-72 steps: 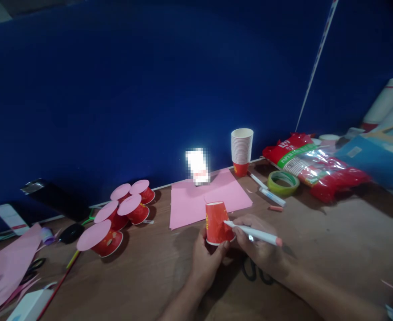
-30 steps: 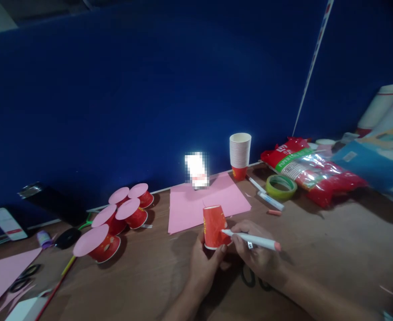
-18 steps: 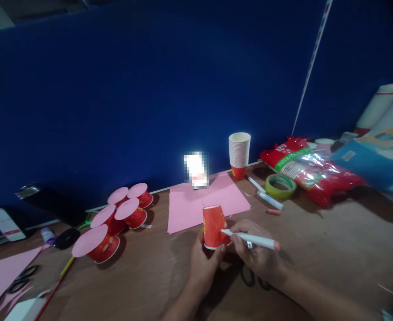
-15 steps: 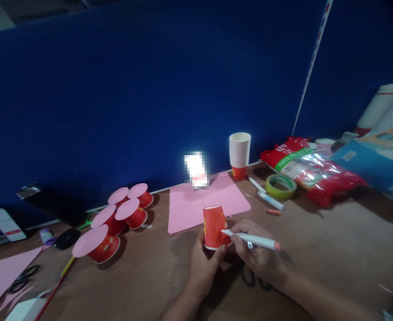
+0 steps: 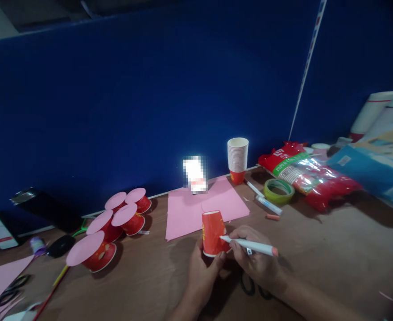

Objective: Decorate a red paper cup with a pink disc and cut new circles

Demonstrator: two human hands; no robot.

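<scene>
At the near middle of the counter, the left hand is curled round the wide rim end of an upside-down red paper cup, fingers behind and thumb in front. That grip looks meant to brace the cup and turn its side wall toward the pen. The right hand is closed in a writing grip on a white marker, whose tip touches the cup's lower right side while its pink end points off to the right. Whether the cup's rim rests on the counter, I can't tell. A pair of dark scissors lies half hidden under the right hand. Just beyond the cup lies a pink sheet. To the left sits a cluster of pink-topped cups, and farther right stand a stack of cups and a tape roll, all within reach.
</scene>
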